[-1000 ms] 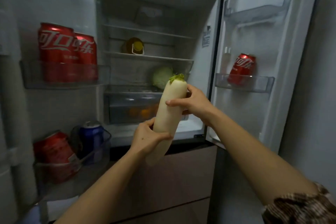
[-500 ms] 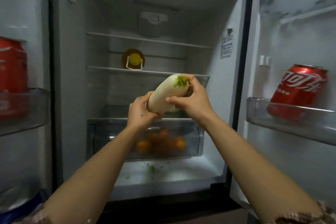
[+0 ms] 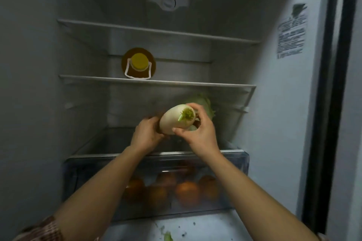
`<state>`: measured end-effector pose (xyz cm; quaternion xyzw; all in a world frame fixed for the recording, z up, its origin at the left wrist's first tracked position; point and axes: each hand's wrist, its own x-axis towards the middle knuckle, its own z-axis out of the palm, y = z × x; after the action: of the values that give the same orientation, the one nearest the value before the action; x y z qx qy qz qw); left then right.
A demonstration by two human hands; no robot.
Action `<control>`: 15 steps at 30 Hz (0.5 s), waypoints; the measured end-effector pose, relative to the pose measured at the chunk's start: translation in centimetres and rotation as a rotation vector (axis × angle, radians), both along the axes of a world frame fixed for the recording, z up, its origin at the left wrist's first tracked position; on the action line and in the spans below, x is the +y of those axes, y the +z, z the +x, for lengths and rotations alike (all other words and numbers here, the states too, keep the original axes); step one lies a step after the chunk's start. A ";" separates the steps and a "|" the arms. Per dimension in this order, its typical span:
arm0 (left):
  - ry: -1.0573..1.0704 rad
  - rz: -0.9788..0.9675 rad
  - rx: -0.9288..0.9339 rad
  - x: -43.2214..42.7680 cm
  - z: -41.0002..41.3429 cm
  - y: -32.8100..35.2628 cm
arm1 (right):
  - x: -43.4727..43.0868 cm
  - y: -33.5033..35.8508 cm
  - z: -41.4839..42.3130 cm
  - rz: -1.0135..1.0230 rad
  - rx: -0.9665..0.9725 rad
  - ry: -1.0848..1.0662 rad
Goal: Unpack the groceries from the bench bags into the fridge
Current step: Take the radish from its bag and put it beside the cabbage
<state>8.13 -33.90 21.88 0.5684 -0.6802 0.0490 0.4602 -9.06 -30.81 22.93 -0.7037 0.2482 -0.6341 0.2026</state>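
Note:
A long white radish [image 3: 172, 121] with a trimmed green top points its cut end toward me, inside the fridge just above the glass shelf [image 3: 94, 143] that covers the drawer. My left hand [image 3: 146, 136] grips its far body from the left. My right hand [image 3: 198, 130] holds the top end, thumb below and fingers over it. Behind the radish a pale green cabbage [image 3: 205, 103] lies on the same shelf, partly hidden by my right hand.
A yellow-capped oil bottle [image 3: 138, 63] lies on the middle shelf [image 3: 195, 84]. The top shelf [image 3: 176, 34] holds nothing. The clear crisper drawer [image 3: 78, 178] below contains several oranges [image 3: 187, 191]. Green scraps [image 3: 167, 236] lie on the fridge floor.
The view has closed in on the fridge interior, so the door shelves and cans left the frame. Both hands carried the radish forward and deeper, tipping it level over the drawer-cover shelf.

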 end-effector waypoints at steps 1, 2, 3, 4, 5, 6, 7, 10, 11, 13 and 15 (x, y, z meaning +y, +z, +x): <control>-0.038 0.016 0.008 -0.9 0.4 -0.1 | -0.9 -0.4 0.4 -0.006 0.006 -0.011; -0.067 0.037 0.015 -1.7 0.9 -0.3 | -1.9 -0.9 0.8 -0.010 0.017 -0.027; -0.082 0.065 0.021 -2.6 1.4 -0.5 | -2.7 -1.3 1.3 -0.018 0.034 -0.040; -0.081 0.103 0.031 -3.5 2.1 -0.6 | -3.6 -1.7 1.7 -0.031 0.061 -0.050; -0.079 0.148 0.052 -4.2 2.7 -0.6 | -4.4 -2.1 2.0 -0.047 0.100 -0.056; -0.091 0.196 0.095 -4.8 3.3 -0.5 | -5.0 -2.3 2.3 -0.066 0.150 -0.061; -0.119 0.244 0.164 -5.4 3.9 -0.4 | -5.5 -2.4 2.5 -0.088 0.204 -0.063; -0.199 0.346 0.487 -6.1 4.1 0.2 | -6.6 -2.0 2.9 -0.133 0.330 -0.053; -0.221 0.359 0.604 -6.1 3.8 0.5 | -7.0 -1.8 2.9 -0.136 0.360 -0.046; -0.242 0.373 0.770 -6.3 3.2 0.7 | -7.8 -1.6 2.7 -0.131 0.419 -0.045; -0.238 0.381 0.832 -6.5 2.5 0.8 | -8.3 -1.7 2.3 -0.135 0.473 -0.081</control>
<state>10.68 -40.36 22.70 0.5323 -0.4953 -0.3618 0.5835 -6.73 -39.14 21.27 -0.8339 0.2739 -0.4745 0.0659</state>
